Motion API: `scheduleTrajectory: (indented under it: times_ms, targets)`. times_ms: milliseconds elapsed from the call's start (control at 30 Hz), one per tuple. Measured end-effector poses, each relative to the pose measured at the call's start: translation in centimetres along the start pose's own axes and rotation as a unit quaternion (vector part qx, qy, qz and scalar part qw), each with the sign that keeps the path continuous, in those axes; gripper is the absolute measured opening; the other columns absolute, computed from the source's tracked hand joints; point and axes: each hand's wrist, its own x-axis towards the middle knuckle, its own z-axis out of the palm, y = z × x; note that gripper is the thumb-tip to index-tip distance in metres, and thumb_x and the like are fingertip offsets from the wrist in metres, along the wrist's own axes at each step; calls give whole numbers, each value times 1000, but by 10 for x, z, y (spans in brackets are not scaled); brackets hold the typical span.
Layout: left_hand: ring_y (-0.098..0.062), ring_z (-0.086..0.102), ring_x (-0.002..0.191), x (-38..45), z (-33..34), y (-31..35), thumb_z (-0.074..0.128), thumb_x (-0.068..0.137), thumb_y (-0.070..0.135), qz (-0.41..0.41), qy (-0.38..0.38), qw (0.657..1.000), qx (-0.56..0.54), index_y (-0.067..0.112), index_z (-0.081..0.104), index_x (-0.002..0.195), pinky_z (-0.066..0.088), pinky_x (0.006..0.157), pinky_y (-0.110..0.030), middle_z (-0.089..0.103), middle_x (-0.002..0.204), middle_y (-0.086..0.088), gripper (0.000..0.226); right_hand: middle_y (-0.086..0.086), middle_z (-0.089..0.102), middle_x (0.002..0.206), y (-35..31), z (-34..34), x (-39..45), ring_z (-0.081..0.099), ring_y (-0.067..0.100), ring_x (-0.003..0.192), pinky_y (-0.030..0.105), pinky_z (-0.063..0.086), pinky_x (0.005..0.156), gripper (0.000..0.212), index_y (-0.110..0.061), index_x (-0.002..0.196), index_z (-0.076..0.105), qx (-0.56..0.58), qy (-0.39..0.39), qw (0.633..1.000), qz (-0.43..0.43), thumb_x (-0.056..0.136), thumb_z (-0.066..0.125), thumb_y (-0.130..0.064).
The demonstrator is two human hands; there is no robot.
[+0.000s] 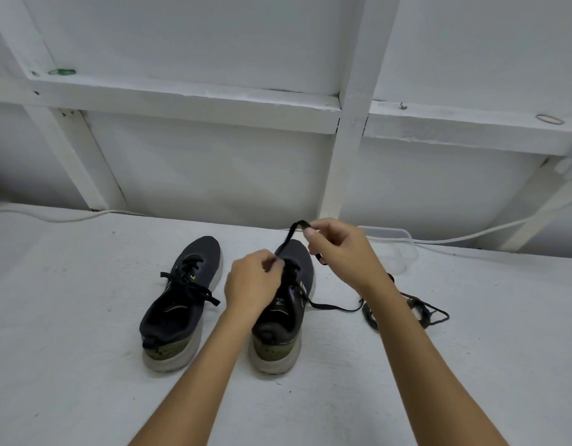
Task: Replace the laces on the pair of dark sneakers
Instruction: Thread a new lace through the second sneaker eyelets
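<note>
Two sneakers stand side by side on the table [85, 365], toes toward the wall. The left sneaker [181, 294] sits apart from the right sneaker [288, 304]. A loose lace bundle [416, 312] lies right of the pair. A cable [53, 217] runs along the table's far edge.

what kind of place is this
Probably a plain workroom or storage space, not a furnished room: a bare white-painted surface under the sneakers, a white wall with exposed wooden framing, and a loose white cable running along its base.
</note>
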Motion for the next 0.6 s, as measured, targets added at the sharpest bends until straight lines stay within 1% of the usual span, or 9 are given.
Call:
scheduleTrajectory:
  times_ms: [67,100,167,233,333,400,467,533,600]
  targets:
    - [-23,66,85,12,-8,-5,61,93,31,-14,56,998,-14,22,68,89,44,69,-29,68,79,10,12,-17,69,91,18,-1,-3,62,-1,75,13,46,74,39,-42,127,63,-135,24,991,-1,89,70,-43]
    - [-26,65,86,18,-13,-10,60,93,26,-20,64,998,6,18,68,92,43,69,-30,69,82,6,11,-21,66,99,26,-1,-6,63,-2,77,14,46,76,49,-39,137,57,-189,32,981,-4,90,71,-39]
    - [-32,64,92,27,-19,-21,60,92,16,-28,41,995,83,12,66,105,45,72,-33,70,96,-7,14,-19,61,119,40,3,-15,66,-2,81,21,49,80,55,-35,143,53,-258,36,965,-16,91,72,-30]
    - [-34,62,97,28,-21,-30,62,89,5,-31,-1,988,151,7,59,117,42,73,-34,65,108,-14,28,-17,58,126,52,10,-25,67,-2,79,22,51,77,48,-35,135,59,-281,40,958,-37,90,73,-24]
    - [-32,59,98,20,-12,-40,63,85,-2,-32,-52,978,202,5,51,120,39,71,-31,58,114,-15,38,-19,57,110,62,19,-35,63,-1,76,23,50,72,28,-34,114,69,-269,27,963,-10,88,74,-29]
    - [-29,56,93,14,-4,-43,61,85,-3,-42,-73,970,229,6,50,117,40,70,-31,57,113,-14,36,-16,60,107,67,23,-37,62,1,83,30,52,81,22,-32,112,72,-270,-39,961,40,90,72,-36]
    - [-28,56,90,8,1,-47,58,85,-4,-36,-99,959,262,7,53,109,41,67,-31,60,110,-13,26,-10,63,110,72,26,-39,63,8,92,32,51,87,23,-27,114,72,-278,-76,955,69,94,69,-36]
    - [-29,61,94,6,3,-50,54,87,-1,-33,-131,945,298,10,60,99,44,67,-30,63,108,-11,17,-7,65,108,71,28,-41,62,13,98,30,49,87,13,-24,106,71,-282,-79,954,69,97,65,-31]
    - [-28,65,98,7,1,-52,55,89,3,-44,-167,934,314,11,68,100,51,72,-30,66,110,-10,19,-10,67,99,66,26,-41,62,10,96,23,47,81,4,-26,95,62,-241,-67,966,68,99,60,-27]
